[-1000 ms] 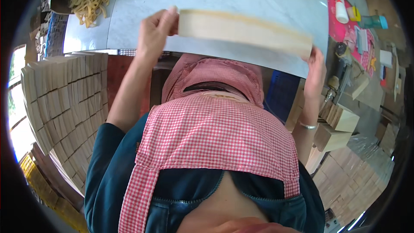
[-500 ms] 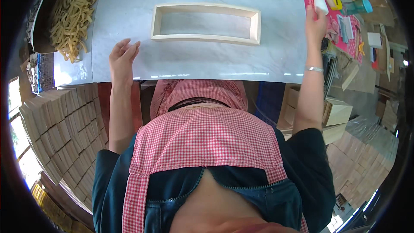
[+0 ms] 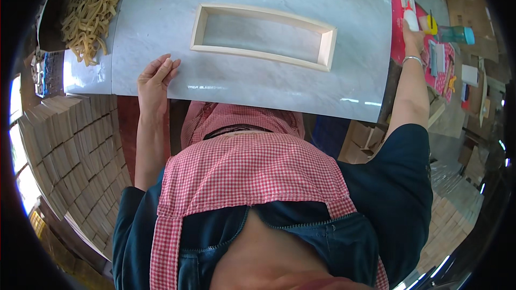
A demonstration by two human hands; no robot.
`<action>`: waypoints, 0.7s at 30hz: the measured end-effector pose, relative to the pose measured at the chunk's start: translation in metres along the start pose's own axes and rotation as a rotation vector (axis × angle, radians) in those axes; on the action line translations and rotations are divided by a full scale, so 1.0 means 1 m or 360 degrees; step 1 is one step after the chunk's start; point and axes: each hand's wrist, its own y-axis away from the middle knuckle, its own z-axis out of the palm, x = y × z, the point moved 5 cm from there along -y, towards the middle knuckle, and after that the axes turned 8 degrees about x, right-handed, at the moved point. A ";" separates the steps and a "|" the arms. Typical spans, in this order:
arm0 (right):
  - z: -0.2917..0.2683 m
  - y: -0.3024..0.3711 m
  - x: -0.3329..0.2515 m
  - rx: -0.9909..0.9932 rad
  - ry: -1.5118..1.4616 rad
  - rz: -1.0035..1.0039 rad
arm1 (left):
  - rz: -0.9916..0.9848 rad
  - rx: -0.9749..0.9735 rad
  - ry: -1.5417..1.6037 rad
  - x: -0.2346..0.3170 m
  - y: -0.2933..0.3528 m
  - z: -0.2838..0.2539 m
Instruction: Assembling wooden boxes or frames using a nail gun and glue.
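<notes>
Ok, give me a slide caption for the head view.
Wooden frame on the pale table, left hand nearby, right hand at a white bottle.

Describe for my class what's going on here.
A person in a checked apron has the right hand at a white bottle off to the right; the grip is hard to make out. The left hand, holding nothing visible, is at the near edge of the table. A rectangular wooden frame lies on the table, touched by neither hand.

The wooden frame [image 3: 260, 57] looks matt, the tabletop [image 3: 156, 27] smooth and glossy.
</notes>
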 end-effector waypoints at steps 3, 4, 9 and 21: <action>-0.007 0.007 -0.010 -0.0034 -0.0327 0.0112 | 0.0001 0.0005 -0.0012 -0.002 0.001 0.001; -0.017 0.019 -0.016 0.0014 -0.0627 0.0209 | 0.0004 0.0015 -0.0001 -0.004 0.004 -0.002; -0.095 0.093 -0.037 0.0273 -0.1766 0.0309 | 0.0028 0.0060 -0.0008 -0.007 0.008 -0.003; -0.149 0.393 -0.145 -0.0878 -0.2372 -0.0266 | 0.0686 0.0141 -0.0360 -0.002 -0.013 -0.001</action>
